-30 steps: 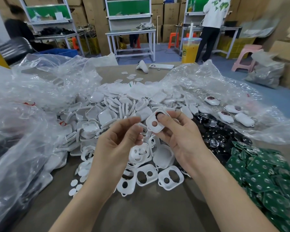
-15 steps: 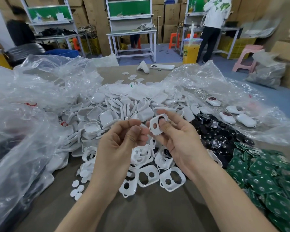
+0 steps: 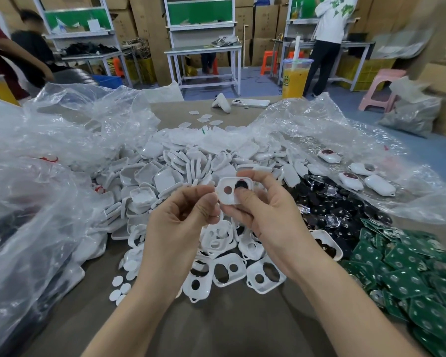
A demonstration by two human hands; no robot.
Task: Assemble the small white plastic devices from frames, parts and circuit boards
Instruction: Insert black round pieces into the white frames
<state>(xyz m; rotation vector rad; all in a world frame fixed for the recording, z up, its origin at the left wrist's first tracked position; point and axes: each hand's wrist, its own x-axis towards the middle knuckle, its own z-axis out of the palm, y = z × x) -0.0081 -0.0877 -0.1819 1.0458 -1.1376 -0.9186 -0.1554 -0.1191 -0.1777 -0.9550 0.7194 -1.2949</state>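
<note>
Pinch grip of right hand (image 3: 273, 222) clasps white frame (image 3: 229, 194); left hand (image 3: 180, 222) curled beside it, hold unclear.

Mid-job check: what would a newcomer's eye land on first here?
At centre, the right hand pinches a white frame with a dark part in one hole, the left hand at its edge. Behind them spreads a big pile of white parts, with green boards heaped at lower right.

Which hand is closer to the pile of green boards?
Right. The right hand, holding the white frame, is to the left of the green boards; the left hand is farther left, beyond it.
</note>
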